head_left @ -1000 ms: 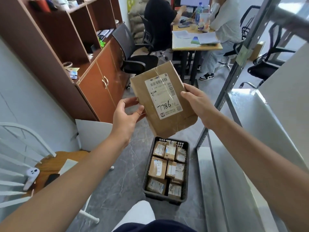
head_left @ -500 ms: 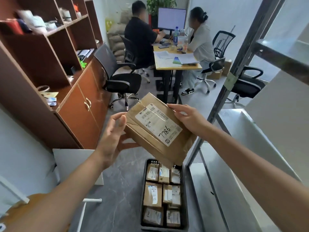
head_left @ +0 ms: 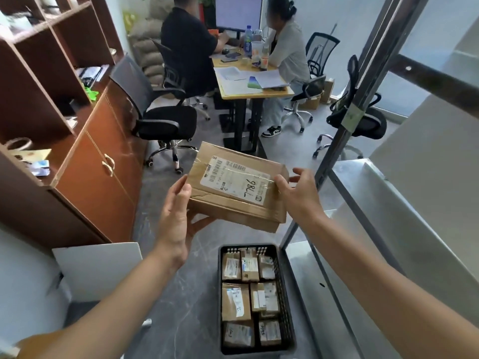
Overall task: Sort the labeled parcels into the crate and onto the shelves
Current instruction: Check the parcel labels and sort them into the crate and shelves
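Clamps the left edge of the parcel (head_left: 225, 203) with the left hand (head_left: 176, 221), thumb laid along the top face and fingers curled underneath. Rests the right hand (head_left: 298, 198) at the opposite end, thumb tip on the corner of the white label (head_left: 236, 181), the other fingers straight and spread past the right edge, closed round nothing. Carries the brown cardboard parcel almost flat, label upward, with "7786" handwritten on it and turned upside down to the wearer. Hangs in the air over the floor, beyond the far end of the dark crate (head_left: 286, 294) and just left of the slanting upright of the metal shelves (head_left: 338, 141). Shows small labelled boxes (head_left: 236, 301) packed side by side inside the crate. Has a brown wooden cabinet (head_left: 98, 177) to the left and, farther back, a desk (head_left: 259, 93) with two seated people.
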Demonstrator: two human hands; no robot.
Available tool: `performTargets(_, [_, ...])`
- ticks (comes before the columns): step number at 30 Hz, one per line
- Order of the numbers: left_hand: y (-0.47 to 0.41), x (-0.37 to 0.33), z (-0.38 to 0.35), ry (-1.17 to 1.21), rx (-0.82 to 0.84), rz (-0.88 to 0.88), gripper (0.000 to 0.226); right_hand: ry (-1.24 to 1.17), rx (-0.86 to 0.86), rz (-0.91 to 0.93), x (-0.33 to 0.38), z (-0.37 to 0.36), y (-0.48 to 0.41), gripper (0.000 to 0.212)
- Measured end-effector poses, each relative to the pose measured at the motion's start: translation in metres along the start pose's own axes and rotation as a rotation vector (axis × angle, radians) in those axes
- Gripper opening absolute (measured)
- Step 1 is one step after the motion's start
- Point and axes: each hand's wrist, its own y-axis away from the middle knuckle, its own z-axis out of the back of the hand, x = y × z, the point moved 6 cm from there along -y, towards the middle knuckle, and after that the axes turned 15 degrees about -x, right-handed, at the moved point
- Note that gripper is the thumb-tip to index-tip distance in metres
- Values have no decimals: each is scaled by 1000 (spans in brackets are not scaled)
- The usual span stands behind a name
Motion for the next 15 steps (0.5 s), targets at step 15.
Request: performTargets(15, [-28,157,-2,-240,-184,190,13,-190,164,-335,-159,-46,-26,36])
